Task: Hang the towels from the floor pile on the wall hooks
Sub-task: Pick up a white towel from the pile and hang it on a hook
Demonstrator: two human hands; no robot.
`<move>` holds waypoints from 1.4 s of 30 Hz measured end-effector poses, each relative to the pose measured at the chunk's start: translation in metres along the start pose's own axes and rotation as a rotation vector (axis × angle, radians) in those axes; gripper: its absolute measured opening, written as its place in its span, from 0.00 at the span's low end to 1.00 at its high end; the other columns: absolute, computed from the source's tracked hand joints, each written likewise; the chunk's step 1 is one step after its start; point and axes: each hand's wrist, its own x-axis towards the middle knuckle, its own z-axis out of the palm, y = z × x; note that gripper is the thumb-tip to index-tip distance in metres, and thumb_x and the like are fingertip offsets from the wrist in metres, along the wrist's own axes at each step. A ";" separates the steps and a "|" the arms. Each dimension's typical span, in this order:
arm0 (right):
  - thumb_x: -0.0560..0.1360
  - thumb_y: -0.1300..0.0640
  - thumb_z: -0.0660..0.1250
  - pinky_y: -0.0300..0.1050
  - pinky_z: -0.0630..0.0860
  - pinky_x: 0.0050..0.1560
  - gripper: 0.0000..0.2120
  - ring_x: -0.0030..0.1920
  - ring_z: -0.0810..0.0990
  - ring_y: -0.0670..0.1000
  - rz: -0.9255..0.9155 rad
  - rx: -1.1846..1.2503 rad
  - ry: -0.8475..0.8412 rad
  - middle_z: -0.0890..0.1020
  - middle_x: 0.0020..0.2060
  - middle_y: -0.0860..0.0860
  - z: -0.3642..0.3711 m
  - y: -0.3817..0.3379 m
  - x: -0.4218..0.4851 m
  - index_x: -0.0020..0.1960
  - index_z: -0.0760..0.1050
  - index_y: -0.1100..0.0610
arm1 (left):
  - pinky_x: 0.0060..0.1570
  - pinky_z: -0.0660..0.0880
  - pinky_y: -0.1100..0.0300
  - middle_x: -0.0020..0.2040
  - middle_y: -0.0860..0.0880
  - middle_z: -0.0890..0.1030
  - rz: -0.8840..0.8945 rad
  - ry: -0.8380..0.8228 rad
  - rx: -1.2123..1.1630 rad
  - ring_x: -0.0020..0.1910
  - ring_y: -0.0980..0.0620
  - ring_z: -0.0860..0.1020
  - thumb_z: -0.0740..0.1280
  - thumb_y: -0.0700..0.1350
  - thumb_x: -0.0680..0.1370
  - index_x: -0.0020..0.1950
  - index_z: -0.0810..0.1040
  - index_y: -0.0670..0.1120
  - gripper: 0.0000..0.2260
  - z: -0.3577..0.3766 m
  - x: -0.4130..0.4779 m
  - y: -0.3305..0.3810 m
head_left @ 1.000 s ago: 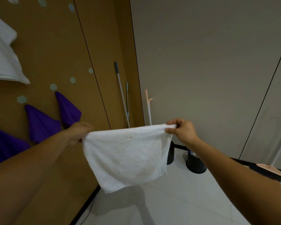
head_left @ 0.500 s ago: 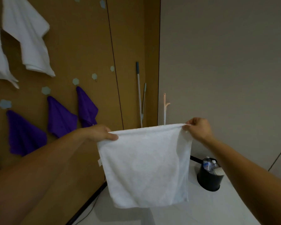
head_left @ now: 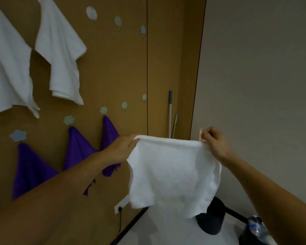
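The left hand [head_left: 124,147] and right hand [head_left: 215,144] each pinch a top corner of the square white terry towel [head_left: 173,174], stretched level between them. Bare pale hexagonal wall hooks [head_left: 124,105] lie up-left, nearer the left hand.

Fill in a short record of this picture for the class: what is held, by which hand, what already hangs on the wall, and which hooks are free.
held: white towel, spread out by its top edge
left hand: grips top left corner
right hand: pinches top right corner
hung, upper row: two white towels
hung, lower row: three purple towels
free hooks: several, such as one in the upper row
corner: mop handle
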 end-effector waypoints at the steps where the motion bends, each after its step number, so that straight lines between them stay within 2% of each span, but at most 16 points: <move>1: 0.72 0.40 0.67 0.44 0.72 0.41 0.13 0.40 0.76 0.49 -0.036 -0.050 -0.117 0.78 0.39 0.48 0.008 -0.004 0.005 0.45 0.74 0.50 | 0.57 0.72 0.57 0.59 0.48 0.79 -0.004 0.046 -0.032 0.57 0.49 0.77 0.55 0.45 0.83 0.66 0.73 0.42 0.15 -0.003 0.006 -0.007; 3: 0.61 0.31 0.73 0.43 0.75 0.39 0.23 0.40 0.78 0.46 -0.117 -0.184 -0.312 0.79 0.40 0.44 0.025 -0.011 0.020 0.45 0.77 0.46 | 0.53 0.67 0.73 0.60 0.54 0.74 -0.035 0.162 -0.100 0.58 0.56 0.73 0.55 0.42 0.83 0.71 0.69 0.47 0.16 -0.008 0.018 -0.023; 5: 0.59 0.31 0.73 0.45 0.78 0.39 0.20 0.40 0.80 0.47 -0.159 -0.273 -0.361 0.80 0.39 0.44 0.041 -0.018 0.033 0.39 0.79 0.45 | 0.42 0.67 0.79 0.54 0.53 0.77 -0.043 0.281 -0.145 0.48 0.56 0.75 0.55 0.39 0.82 0.67 0.72 0.49 0.16 -0.009 0.028 -0.031; 9: 0.72 0.43 0.71 0.41 0.75 0.39 0.10 0.40 0.80 0.48 -0.120 -0.031 -0.221 0.80 0.39 0.46 0.084 -0.020 0.074 0.37 0.79 0.48 | 0.39 0.68 0.76 0.44 0.60 0.76 -0.123 0.493 -0.240 0.40 0.63 0.73 0.56 0.34 0.79 0.46 0.74 0.54 0.16 -0.009 0.062 -0.044; 13: 0.76 0.49 0.68 0.45 0.79 0.43 0.06 0.42 0.83 0.48 -0.065 0.214 -0.282 0.84 0.43 0.48 0.124 -0.025 0.121 0.44 0.81 0.49 | 0.31 0.66 0.67 0.30 0.59 0.74 -0.215 0.622 -0.351 0.28 0.62 0.70 0.57 0.35 0.78 0.34 0.73 0.56 0.19 -0.013 0.100 -0.061; 15: 0.78 0.50 0.66 0.42 0.77 0.42 0.06 0.43 0.81 0.47 -0.092 0.258 -0.317 0.83 0.44 0.47 0.139 -0.028 0.149 0.46 0.80 0.48 | 0.35 0.68 0.63 0.32 0.58 0.76 -0.200 0.620 -0.365 0.32 0.60 0.71 0.58 0.41 0.77 0.34 0.74 0.56 0.15 -0.020 0.116 -0.063; 18: 0.77 0.46 0.66 0.40 0.73 0.38 0.07 0.42 0.80 0.47 -0.144 0.289 -0.351 0.82 0.42 0.45 0.161 -0.035 0.194 0.44 0.78 0.48 | 0.37 0.70 0.71 0.37 0.62 0.79 -0.168 0.518 -0.253 0.38 0.61 0.75 0.64 0.58 0.72 0.37 0.76 0.60 0.06 -0.034 0.136 -0.060; 20: 0.74 0.42 0.68 0.41 0.75 0.37 0.13 0.39 0.80 0.46 -0.201 0.268 -0.387 0.82 0.38 0.46 0.172 -0.041 0.222 0.42 0.78 0.52 | 0.36 0.71 0.74 0.39 0.65 0.79 -0.195 0.442 -0.096 0.37 0.64 0.76 0.69 0.65 0.67 0.38 0.77 0.62 0.09 -0.043 0.150 -0.058; 23: 0.67 0.40 0.75 0.37 0.76 0.34 0.19 0.35 0.81 0.42 -0.297 0.256 -0.519 0.83 0.37 0.48 0.181 -0.052 0.260 0.43 0.78 0.56 | 0.34 0.68 0.77 0.34 0.66 0.79 -0.272 0.453 0.075 0.36 0.69 0.76 0.70 0.63 0.70 0.37 0.78 0.58 0.10 -0.060 0.175 -0.060; 26: 0.67 0.44 0.77 0.44 0.77 0.35 0.18 0.36 0.82 0.48 -0.342 0.358 -0.612 0.84 0.37 0.51 0.195 -0.065 0.297 0.43 0.79 0.58 | 0.33 0.69 0.76 0.35 0.68 0.80 -0.337 0.572 -0.007 0.38 0.70 0.77 0.65 0.62 0.75 0.39 0.79 0.58 0.11 -0.078 0.196 -0.065; 30: 0.73 0.49 0.73 0.46 0.73 0.39 0.17 0.38 0.78 0.50 -0.371 0.586 -0.550 0.82 0.40 0.61 0.224 -0.106 0.336 0.45 0.78 0.65 | 0.47 0.73 0.63 0.41 0.62 0.82 -0.399 0.774 -0.060 0.44 0.61 0.79 0.63 0.63 0.76 0.44 0.81 0.56 0.13 -0.110 0.227 -0.077; 32: 0.74 0.50 0.71 0.45 0.71 0.40 0.16 0.38 0.76 0.50 -0.415 0.630 -0.487 0.80 0.38 0.61 0.239 -0.136 0.354 0.45 0.77 0.65 | 0.42 0.70 0.68 0.39 0.64 0.78 -0.369 0.871 0.034 0.42 0.64 0.77 0.63 0.62 0.76 0.46 0.78 0.57 0.11 -0.135 0.246 -0.079; 34: 0.74 0.52 0.71 0.42 0.70 0.36 0.10 0.35 0.74 0.46 -0.444 0.693 -0.428 0.79 0.33 0.50 0.255 -0.168 0.370 0.39 0.78 0.57 | 0.36 0.67 0.69 0.36 0.63 0.76 -0.321 0.987 0.091 0.38 0.64 0.75 0.63 0.59 0.77 0.46 0.79 0.54 0.11 -0.163 0.265 -0.079; 36: 0.74 0.53 0.71 0.38 0.68 0.32 0.12 0.30 0.71 0.42 -0.460 0.749 -0.363 0.75 0.28 0.42 0.268 -0.204 0.385 0.33 0.75 0.50 | 0.32 0.65 0.67 0.33 0.59 0.75 -0.325 1.083 0.116 0.35 0.61 0.74 0.63 0.58 0.78 0.43 0.79 0.49 0.14 -0.192 0.283 -0.079; 40: 0.73 0.50 0.70 0.46 0.69 0.36 0.15 0.34 0.72 0.48 -0.533 0.767 -0.233 0.75 0.32 0.52 0.284 -0.266 0.413 0.38 0.73 0.61 | 0.39 0.70 0.62 0.39 0.52 0.78 -0.229 1.184 0.058 0.41 0.52 0.76 0.62 0.53 0.80 0.47 0.79 0.44 0.14 -0.244 0.316 -0.075; 42: 0.73 0.49 0.69 0.50 0.74 0.38 0.16 0.37 0.76 0.51 -0.555 0.764 -0.163 0.81 0.38 0.57 0.288 -0.292 0.429 0.44 0.76 0.63 | 0.36 0.69 0.62 0.36 0.52 0.76 -0.161 1.206 0.092 0.38 0.52 0.75 0.62 0.52 0.80 0.43 0.77 0.43 0.13 -0.267 0.332 -0.070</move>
